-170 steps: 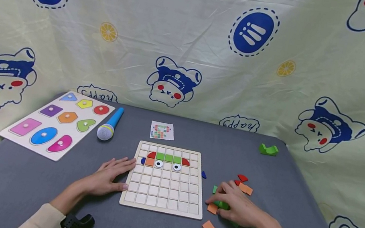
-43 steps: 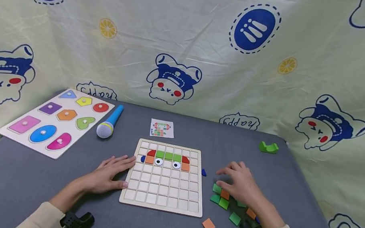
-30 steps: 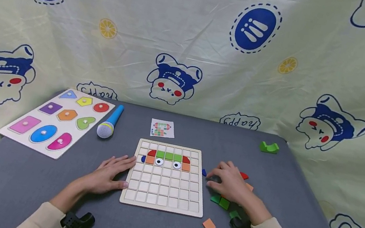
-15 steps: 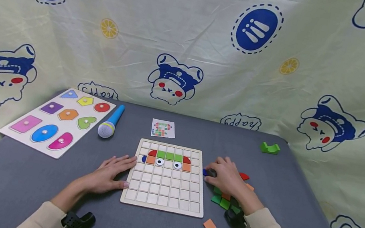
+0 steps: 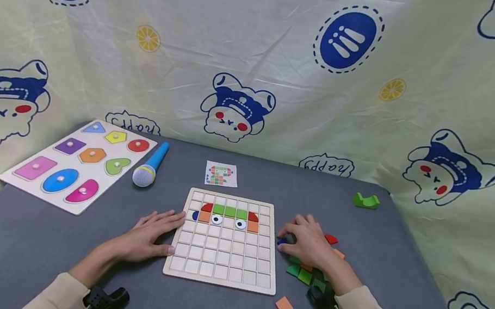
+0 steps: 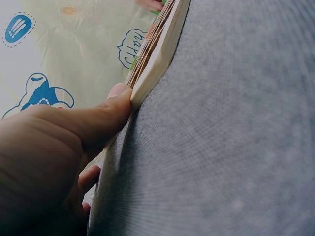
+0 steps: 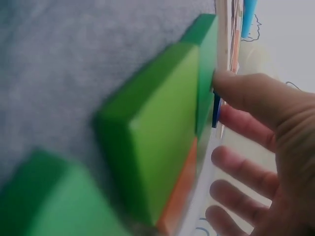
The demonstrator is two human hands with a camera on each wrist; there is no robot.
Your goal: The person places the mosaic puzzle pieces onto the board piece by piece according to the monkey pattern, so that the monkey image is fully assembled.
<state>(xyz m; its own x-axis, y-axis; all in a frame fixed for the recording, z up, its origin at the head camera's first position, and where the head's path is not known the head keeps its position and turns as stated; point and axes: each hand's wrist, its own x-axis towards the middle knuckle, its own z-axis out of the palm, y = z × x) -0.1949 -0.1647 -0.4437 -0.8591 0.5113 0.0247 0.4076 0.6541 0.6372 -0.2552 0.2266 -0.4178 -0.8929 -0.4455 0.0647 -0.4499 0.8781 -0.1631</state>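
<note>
A wooden grid board (image 5: 223,258) lies on the table with red, green, orange and blue pieces and two eye pieces in its upper rows. My left hand (image 5: 152,235) rests along its left edge, fingers straight; up close, the thumb (image 6: 115,105) touches the board's side. Right of the board, my right hand (image 5: 307,241) pinches a small blue piece (image 7: 216,109) between thumb and index finger, the other fingers spread. Below that hand lie green tiles (image 5: 304,276) and orange ones, partly hidden by the hand and wrist.
A single orange tile (image 5: 284,306) lies off the board's lower right corner. Behind the board is a pattern card (image 5: 222,175). A toy microphone (image 5: 150,165) and a shape puzzle board (image 5: 76,166) lie at left, a green curved block (image 5: 366,201) at back right.
An orange tile now sits in the board beside the right eye piece. My right hand has moved left from the pile and taken the blue piece beside the board, drawing it slightly nearer.
</note>
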